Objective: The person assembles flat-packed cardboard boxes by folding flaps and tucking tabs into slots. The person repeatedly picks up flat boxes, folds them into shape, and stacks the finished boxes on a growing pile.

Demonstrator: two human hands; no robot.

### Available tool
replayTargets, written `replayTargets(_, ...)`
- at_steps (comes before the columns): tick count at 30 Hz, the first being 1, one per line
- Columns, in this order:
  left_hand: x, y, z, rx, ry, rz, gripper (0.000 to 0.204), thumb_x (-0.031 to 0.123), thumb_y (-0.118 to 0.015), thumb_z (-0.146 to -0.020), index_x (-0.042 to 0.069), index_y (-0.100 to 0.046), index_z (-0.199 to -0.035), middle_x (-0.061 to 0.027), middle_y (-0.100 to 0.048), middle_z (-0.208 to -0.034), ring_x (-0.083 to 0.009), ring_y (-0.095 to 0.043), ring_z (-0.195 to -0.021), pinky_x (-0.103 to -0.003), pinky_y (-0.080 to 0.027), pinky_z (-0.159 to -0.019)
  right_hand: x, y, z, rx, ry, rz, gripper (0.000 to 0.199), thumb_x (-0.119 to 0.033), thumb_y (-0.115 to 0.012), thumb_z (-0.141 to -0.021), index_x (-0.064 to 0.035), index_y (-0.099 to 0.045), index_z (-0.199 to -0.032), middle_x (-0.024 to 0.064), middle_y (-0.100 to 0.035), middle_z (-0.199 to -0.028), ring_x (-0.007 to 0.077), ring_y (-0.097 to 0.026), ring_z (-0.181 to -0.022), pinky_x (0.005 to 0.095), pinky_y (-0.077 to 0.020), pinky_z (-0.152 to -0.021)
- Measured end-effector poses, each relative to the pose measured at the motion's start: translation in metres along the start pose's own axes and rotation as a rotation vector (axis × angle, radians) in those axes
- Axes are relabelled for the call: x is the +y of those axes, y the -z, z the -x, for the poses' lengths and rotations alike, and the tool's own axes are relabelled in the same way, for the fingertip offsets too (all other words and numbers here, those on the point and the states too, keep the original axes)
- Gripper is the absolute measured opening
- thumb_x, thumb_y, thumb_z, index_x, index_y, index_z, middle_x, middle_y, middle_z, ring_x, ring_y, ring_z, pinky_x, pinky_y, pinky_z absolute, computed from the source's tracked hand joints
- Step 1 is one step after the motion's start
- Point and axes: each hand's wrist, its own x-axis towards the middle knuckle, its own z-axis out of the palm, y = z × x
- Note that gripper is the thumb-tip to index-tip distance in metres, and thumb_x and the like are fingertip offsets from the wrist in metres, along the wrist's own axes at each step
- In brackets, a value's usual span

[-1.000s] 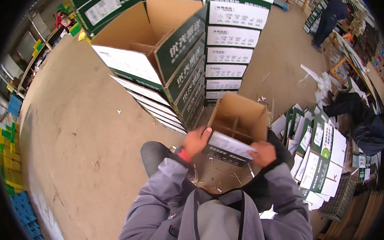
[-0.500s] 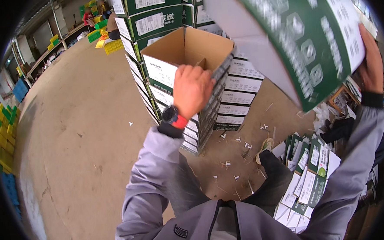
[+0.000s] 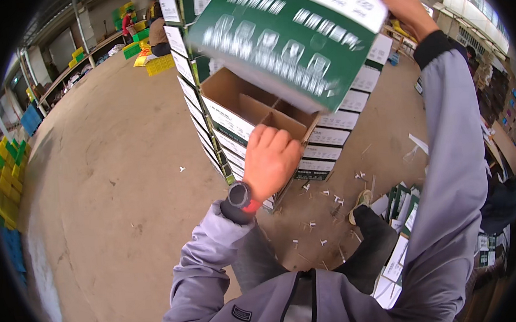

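Observation:
An open cardboard carton, with brown inner walls and dividers, tops a tall stack in front of me. My left hand is closed over its near rim, with a watch on the wrist. Above the carton's far side, my right hand grips the corner of a green-and-white carton lid, which is tilted and blurred by motion. The lid hides the back part of the carton.
Stacked white-and-green cartons stand beside and behind the open one. Flattened green-and-white cardboard lies by my right foot, with white scraps on the floor. Yellow and green crates line the far left. People are in the background.
The lid has swung left and now hangs over the open carton, with my right hand moving up and inward. My left hand has stayed at the rim; dividers inside now show more.

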Motion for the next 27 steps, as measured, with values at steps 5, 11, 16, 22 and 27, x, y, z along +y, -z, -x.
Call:
replayTargets(5, -0.001, -0.016, -0.008, 0.003, -0.019, 0.122, 0.018, 0.012, -0.084, -0.081, 0.009, -0.073, -0.094, -0.0070, -0.064, -0.093, -0.0323, -0.060, -0.090, -0.047, -0.045, -0.093, -0.011, -0.091, 0.038, -0.094, 0.237, 0.509, 0.025, -0.027, -0.069, -0.103, -0.0040, -0.078, -0.110, 0.0165, -0.079, -0.107, 0.0320, -0.074, -0.096, 0.0436, -0.0590, -0.087)
replayTargets(11, -0.058, -0.066, -0.008, 0.123, 0.030, 0.064, 0.019, 0.008, -0.080, -0.087, 0.006, -0.071, -0.104, -0.0138, -0.071, -0.103, -0.0380, -0.064, -0.096, -0.049, -0.046, -0.087, -0.001, -0.180, 0.121, 0.117, 0.362, 0.352, 0.044, -0.027, -0.079, -0.090, -0.0133, -0.069, -0.131, 0.0144, -0.068, -0.129, 0.0362, -0.068, -0.117, 0.0479, -0.0570, -0.088)
replayTargets(16, -0.064, -0.076, -0.003, 0.033, 0.009, -0.069, 0.030, 0.008, -0.078, -0.096, 0.001, -0.071, -0.125, -0.0196, -0.065, -0.130, -0.0372, -0.059, -0.124, -0.050, -0.045, -0.107, 0.043, -0.136, 0.274, 0.437, 0.269, 0.149, 0.063, -0.021, -0.085, -0.081, -0.0065, -0.064, -0.139, 0.0158, -0.059, -0.142, 0.0378, -0.061, -0.127, 0.0490, -0.0499, -0.103)
replayTargets(22, -0.026, -0.075, 0.007, 0.138, 0.034, -0.149, 0.048, 0.009, -0.076, -0.100, 0.001, -0.063, -0.145, -0.0233, -0.048, -0.157, -0.0409, -0.045, -0.146, -0.051, -0.037, -0.121, 0.232, -0.010, 0.600, 0.283, -0.734, 0.701, 0.057, -0.017, -0.078, -0.090, -0.0021, -0.061, -0.142, 0.0226, -0.066, -0.140, 0.0438, -0.061, -0.129, 0.0531, -0.0479, -0.113)
replayTargets(27, 0.028, -0.103, 0.081, 0.000, 0.086, 0.003, 0.045, 0.011, -0.068, -0.104, -0.001, -0.061, -0.147, -0.0257, -0.045, -0.164, -0.0441, -0.043, -0.151, -0.057, -0.033, -0.125, 0.253, 0.110, 0.827, 0.096, -1.756, 1.150, 0.122, -0.072, -0.083, -0.081, -0.0059, -0.032, -0.170, 0.0281, -0.032, -0.174, 0.0470, -0.032, -0.160, 0.0687, -0.0322, -0.124)
